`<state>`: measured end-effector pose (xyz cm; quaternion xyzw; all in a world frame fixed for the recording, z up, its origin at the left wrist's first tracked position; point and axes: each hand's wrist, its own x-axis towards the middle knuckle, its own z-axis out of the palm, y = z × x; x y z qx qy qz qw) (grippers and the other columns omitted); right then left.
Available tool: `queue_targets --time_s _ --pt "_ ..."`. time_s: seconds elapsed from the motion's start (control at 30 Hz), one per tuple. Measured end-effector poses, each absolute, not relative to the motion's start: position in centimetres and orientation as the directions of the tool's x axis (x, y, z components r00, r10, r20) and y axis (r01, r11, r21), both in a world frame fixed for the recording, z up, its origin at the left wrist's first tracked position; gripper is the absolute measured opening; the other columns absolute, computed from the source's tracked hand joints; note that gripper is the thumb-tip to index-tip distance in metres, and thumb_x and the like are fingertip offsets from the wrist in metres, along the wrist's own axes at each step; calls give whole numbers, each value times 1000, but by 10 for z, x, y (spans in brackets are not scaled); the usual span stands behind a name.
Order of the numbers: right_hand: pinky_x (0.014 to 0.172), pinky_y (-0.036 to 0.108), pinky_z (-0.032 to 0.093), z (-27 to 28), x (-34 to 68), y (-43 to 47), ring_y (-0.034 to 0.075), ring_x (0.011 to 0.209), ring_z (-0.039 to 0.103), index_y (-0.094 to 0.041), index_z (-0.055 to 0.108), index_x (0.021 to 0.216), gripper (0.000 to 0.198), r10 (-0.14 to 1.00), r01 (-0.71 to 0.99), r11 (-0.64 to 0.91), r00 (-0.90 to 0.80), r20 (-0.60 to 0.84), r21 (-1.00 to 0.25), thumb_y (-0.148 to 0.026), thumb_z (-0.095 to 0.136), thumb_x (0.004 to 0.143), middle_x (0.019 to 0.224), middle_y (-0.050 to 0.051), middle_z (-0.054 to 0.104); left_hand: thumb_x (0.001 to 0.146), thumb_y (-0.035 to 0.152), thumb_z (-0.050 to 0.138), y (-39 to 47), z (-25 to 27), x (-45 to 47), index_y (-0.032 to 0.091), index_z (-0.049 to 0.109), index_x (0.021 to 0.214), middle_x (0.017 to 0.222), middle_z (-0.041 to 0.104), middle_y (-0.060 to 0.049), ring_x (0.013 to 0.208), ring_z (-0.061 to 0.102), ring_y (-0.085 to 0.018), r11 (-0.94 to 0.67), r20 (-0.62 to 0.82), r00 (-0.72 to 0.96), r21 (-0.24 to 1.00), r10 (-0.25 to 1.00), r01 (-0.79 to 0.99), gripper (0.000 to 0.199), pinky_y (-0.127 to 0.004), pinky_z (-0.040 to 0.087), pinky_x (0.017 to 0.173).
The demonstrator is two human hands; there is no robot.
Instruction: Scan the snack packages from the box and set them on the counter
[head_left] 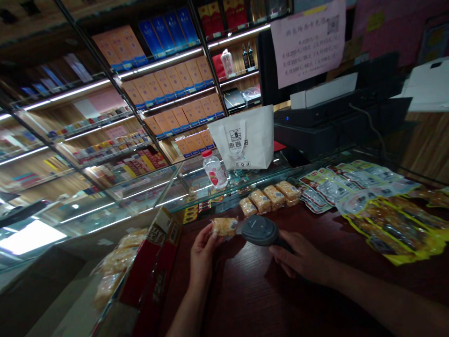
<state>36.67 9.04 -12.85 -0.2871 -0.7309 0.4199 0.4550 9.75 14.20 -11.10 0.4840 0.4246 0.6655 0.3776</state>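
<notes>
My left hand [204, 248] pinches a small clear-wrapped snack cake [224, 226] by its left end, just above the dark wooden counter [238, 290]. Wrapped round the handle of a grey barcode scanner [260, 229] is my right hand [298, 255]. The scanner's head is close to the cake's right end, with a small gap between them. Behind the scanner several similar wrapped cakes [261, 200] lie in a row on the counter.
On the right lie silver packets [326, 187] and yellow-edged snack packs [396, 229]. An open cardboard box [143, 276] with wrapped snacks [121, 257] stands left. Farther back are a bottle with a red cap [213, 171], a white bag [243, 138] and a black printer-like machine [315, 112].
</notes>
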Motion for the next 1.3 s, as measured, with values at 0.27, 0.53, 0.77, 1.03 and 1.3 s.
queue_targets --time_s 0.27,0.53,0.77,1.03,1.3 --pt "40 22 36 -144 365 95 12 38 50 -21 50 79 41 837 65 439 -391 382 -896 -58 47 95 51 -5 53 75 39 75 117 -96 102 18 70 112 115 70 -10 103 66 -25 -553 588 -309 808 747 202 43 -35 55 89" --pt "43 26 40 -167 368 109 15 41 53 -22 52 78 47 867 100 319 -434 247 -942 -67 46 90 50 -3 57 80 44 70 20 -22 75 20 63 123 112 69 -7 92 68 -20 -656 730 -559 649 395 385 50 -32 58 81" --pt "42 27 40 -171 366 109 16 40 52 -22 53 78 50 872 64 270 -440 216 -961 -70 45 89 50 -3 56 55 46 83 -33 41 -47 13 62 103 86 69 -5 74 68 -18 -289 512 -618 855 597 429 62 -32 59 68" --pt "41 26 37 -166 362 103 15 38 51 -22 53 76 49 869 52 300 -428 250 -952 -69 45 89 45 -4 54 42 35 81 -37 30 -93 17 57 92 65 65 -2 65 69 -23 289 -46 -535 879 844 379 58 -34 57 64" --pt "41 26 38 -168 363 104 15 39 52 -22 53 77 51 871 43 271 -435 227 -961 -72 46 88 47 -3 55 44 34 69 -24 13 -107 20 59 64 60 64 -6 55 61 -23 471 -86 -569 668 818 576 27 -28 46 48"
